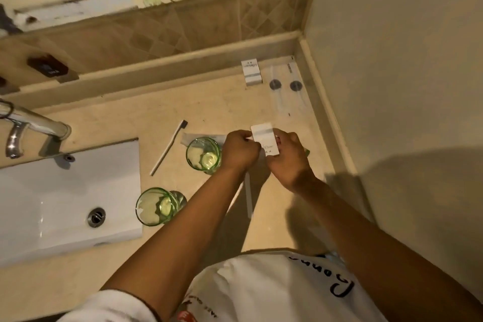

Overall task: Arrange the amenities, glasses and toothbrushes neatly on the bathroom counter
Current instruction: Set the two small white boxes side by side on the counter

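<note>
Head view: both forearms reach forward over the counter [214,102], hands meeting above its right part.
Left hand [239,150]: knuckles up, fingers curled, pinching the left edge of a small white box [264,138].
Right hand [286,158]: fingers curled round the right side of the same box, thumb on its face.
Box: held between both hands, just off the counter, grey stripe at its far end, print too blurred to read.
Near glass [203,155]: green, upright, just left of the left hand, touching the wrist in this view.
Second glass [154,206]: green, upright, nearer the front edge, beside the sink [52,191].
Toothbrush [170,146]: white handle, dark bristles, lying slanted on the counter left of the near glass.
White stick [248,198]: lies under the left forearm, partly hidden; cannot tell what it is.
Second box [252,72]: white, lying flat near the back right corner.
Clear packets [286,86]: two, side by side along the right edge, each with a dark round spot.
Tap [34,125]: chrome, at the back of the sink.
</note>
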Motion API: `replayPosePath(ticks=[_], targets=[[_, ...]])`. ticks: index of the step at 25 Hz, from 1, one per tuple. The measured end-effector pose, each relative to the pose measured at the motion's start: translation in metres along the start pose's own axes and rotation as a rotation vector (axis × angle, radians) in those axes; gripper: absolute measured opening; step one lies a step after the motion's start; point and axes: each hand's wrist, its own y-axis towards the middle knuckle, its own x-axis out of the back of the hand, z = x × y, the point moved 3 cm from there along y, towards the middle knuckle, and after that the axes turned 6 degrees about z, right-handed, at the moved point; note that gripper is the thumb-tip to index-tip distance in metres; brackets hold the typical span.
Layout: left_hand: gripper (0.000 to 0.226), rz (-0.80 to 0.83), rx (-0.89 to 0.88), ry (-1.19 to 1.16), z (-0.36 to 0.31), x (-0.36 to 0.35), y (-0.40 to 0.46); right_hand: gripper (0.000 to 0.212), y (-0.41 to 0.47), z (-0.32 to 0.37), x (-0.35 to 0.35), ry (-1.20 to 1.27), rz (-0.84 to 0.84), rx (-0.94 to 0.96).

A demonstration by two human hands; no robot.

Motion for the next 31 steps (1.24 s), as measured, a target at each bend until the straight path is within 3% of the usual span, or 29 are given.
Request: replayPosePath(ticks=[3, 7, 11, 14, 17, 25, 28, 31], targets=[[0.048, -0.091, -0.003, 0.039, -0.039, 0.034, 0.04, 0.061, 0.05, 0.038, 0.003, 0.052, 0.04, -0.019], [0.048, -0.125, -0.001, 0.076, -0.069, 0.07, 0.097, 0.054, 0.109, 0.076, -0.001, 0.068, 0.016, 0.066], [0.048, -0.108, 0.065, 0.089, -0.071, 0.09, 0.158, 0.053, 0.165, 0.08, -0.017, 0.029, 0.071, 0.055], [0.051, -0.083, 0.1, 0.096, -0.062, 0.094, 0.192, 0.05, 0.188, 0.074, -0.026, -0.017, 0.012, 0.157], [0.048, -0.074, 0.078, 0.1, -0.058, 0.094, 0.213, 0.059, 0.205, 0.07, -0.033, -0.164, 0.023, 0.104], [0.044, -0.157, -0.002, 0.161, -0.056, 0.089, 0.228, 0.057, 0.22, 0.064, -0.039, -0.368, -0.05, 0.081], [0.044, -0.173, -0.014, 0.145, -0.057, 0.086, 0.225, 0.055, 0.221, 0.061, -0.038, -0.356, -0.082, 0.078], [0.047, -0.176, -0.142, 0.252, -0.058, 0.085, 0.218, 0.054, 0.222, 0.049, -0.03, -0.263, -0.143, 0.035]])
